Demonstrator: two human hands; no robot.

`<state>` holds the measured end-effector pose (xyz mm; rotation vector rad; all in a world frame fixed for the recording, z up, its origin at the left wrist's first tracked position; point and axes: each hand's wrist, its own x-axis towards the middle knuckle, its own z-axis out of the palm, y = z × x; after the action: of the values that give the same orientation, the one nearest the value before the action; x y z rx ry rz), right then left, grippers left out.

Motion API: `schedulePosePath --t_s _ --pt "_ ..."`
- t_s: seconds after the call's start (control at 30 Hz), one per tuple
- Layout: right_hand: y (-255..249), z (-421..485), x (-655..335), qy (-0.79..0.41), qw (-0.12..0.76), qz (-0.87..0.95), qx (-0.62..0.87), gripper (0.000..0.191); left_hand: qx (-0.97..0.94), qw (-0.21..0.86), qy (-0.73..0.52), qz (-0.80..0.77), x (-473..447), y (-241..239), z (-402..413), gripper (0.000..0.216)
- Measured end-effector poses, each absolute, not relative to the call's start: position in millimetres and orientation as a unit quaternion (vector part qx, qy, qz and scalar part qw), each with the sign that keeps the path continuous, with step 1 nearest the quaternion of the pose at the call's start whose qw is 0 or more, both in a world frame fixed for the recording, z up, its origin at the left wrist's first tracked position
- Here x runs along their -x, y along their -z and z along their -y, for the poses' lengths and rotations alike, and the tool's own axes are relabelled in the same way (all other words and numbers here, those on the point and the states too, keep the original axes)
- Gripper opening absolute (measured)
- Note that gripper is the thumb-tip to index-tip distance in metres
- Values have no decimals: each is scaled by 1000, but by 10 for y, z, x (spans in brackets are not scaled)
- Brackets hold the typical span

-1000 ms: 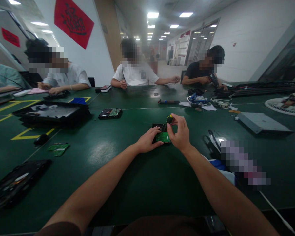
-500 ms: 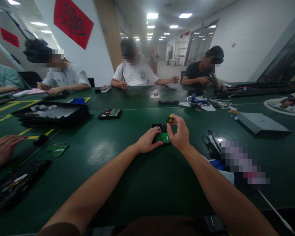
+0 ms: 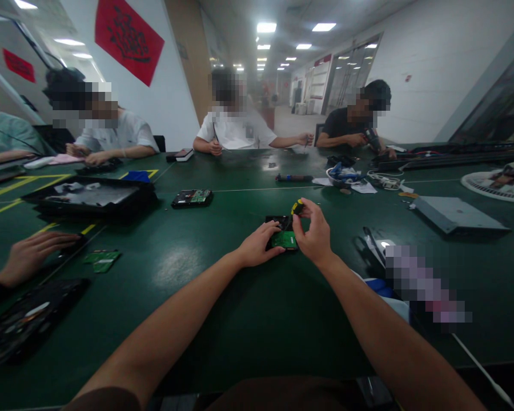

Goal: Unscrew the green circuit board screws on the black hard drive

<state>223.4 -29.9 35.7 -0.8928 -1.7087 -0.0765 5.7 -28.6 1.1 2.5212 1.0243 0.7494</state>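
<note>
A small black device with a green circuit board lies on the green table in front of me. My left hand grips its left side, thumb along the near edge and fingers over the far part. Between thumb and fingers, my right hand holds a screwdriver by its yellow and black handle. The screwdriver stands tilted, its shaft pointing down to the left at the device. Where its tip rests is too dark to make out.
Left lie loose green circuit boards, a black casing, a black tray and another opened device. A co-worker's hand reaches in at far left. Right are a grey metal box and a cable. People sit opposite.
The screwdriver handle has turned in my right hand, showing more yellow. The co-worker's hand at the left has moved right onto a small black object. My left hand stays in place.
</note>
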Motion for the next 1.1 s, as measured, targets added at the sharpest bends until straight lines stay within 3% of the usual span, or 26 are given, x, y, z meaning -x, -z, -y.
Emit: schedulePosePath --t_s 1.1 --pt "-386 320 -2242 20 556 737 383 50 -879 167 -261 -361 -62 -36 311 64"
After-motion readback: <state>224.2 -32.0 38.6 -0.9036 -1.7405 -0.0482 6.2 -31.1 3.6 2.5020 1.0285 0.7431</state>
